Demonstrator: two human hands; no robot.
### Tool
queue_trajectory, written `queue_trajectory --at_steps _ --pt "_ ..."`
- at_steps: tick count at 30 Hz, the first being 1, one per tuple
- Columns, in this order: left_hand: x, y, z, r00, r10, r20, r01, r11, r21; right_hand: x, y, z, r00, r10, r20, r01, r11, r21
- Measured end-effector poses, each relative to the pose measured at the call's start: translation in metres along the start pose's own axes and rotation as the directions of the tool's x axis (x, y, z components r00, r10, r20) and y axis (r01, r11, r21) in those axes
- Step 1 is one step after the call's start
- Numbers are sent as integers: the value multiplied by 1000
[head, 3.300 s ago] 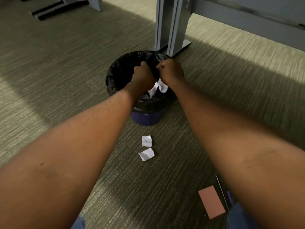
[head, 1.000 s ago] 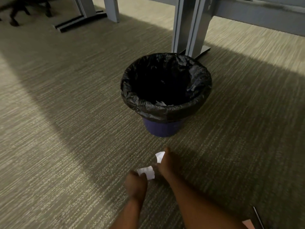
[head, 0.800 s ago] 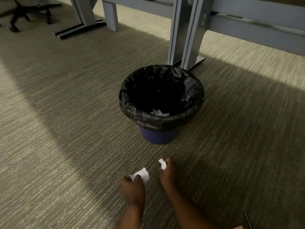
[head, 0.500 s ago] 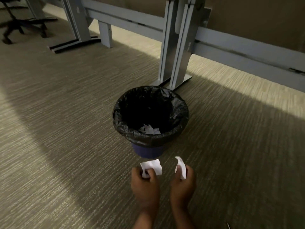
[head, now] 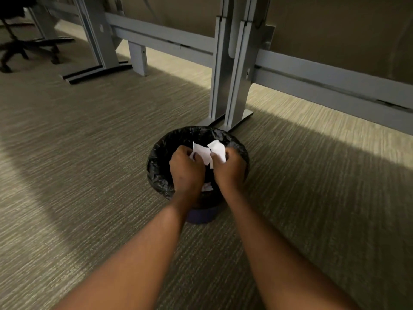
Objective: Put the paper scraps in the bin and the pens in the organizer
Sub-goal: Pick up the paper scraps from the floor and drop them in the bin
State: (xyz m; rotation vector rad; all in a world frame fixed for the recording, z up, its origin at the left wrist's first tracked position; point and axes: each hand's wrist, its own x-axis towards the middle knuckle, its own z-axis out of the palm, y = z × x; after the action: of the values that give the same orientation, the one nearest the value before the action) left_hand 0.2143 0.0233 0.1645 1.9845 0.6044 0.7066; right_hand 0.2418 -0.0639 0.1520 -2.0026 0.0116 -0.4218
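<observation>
A small round bin (head: 156,168) with a black liner and a purple base stands on the carpet in the middle of the view. Both my hands hover over its opening. My left hand (head: 186,171) pinches a white paper scrap (head: 200,151). My right hand (head: 229,168) pinches a second white paper scrap (head: 218,148). The two scraps stick up side by side above the fingers. A little white paper shows inside the bin between my wrists (head: 206,186). No pens or organizer are in view.
Grey metal desk legs (head: 230,70) stand right behind the bin, with a low rail (head: 335,74) running to the right. More desk feet (head: 96,72) and an office chair base (head: 26,48) lie at the far left. Carpet surrounds the bin.
My hands picked the two scraps off the carpet in front of the bin, lifted them and carried them forward over the bin's opening. The view tilted up toward the desk legs.
</observation>
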Motion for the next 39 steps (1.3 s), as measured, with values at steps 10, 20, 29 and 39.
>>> queue_trajectory --at_steps 10,20,29,39 --pt "-2 -21 12 975 -56 214 28 991 134 14 45 5 996 47 77 -35 988 -151" --pt "-39 -28 32 960 124 252 -163 977 140 -6 84 -32 999 54 -9 -54 998 -15" --pt "-79 -23 36 871 403 282 -464 863 200 -31 113 -59 996 87 15 -85 988 -127" --pt "-165 -60 58 822 386 418 -498 844 199 -75 165 -96 982 179 65 -150 939 -308"
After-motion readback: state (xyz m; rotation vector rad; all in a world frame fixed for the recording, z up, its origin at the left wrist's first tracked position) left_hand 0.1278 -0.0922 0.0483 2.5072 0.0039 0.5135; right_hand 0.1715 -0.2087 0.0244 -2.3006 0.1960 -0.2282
